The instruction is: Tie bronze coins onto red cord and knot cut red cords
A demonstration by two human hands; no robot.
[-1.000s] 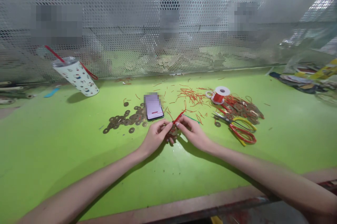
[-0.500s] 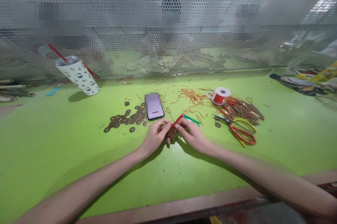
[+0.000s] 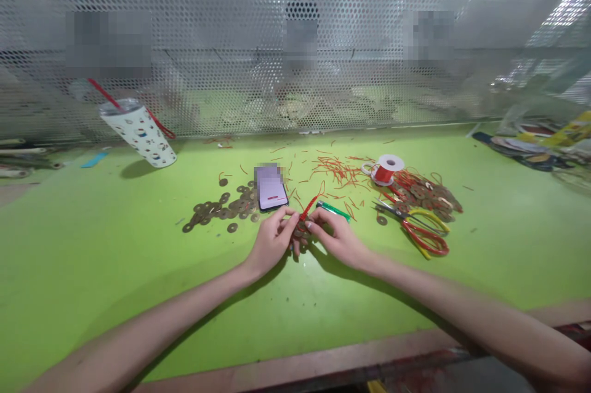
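Holding the red cord and its coins just right of the phone, on its near side, we have the cord's long axis leaning away and rightward from the grip, with both hands about equally close. Our left hand pinches narrowly at the cord's base, while our right hand, wrist angled inward, meets it there, whether gripping we cannot tell.

The left hand and right hand are bare, with slim fingers, narrow wrists and bare, slender forearms.
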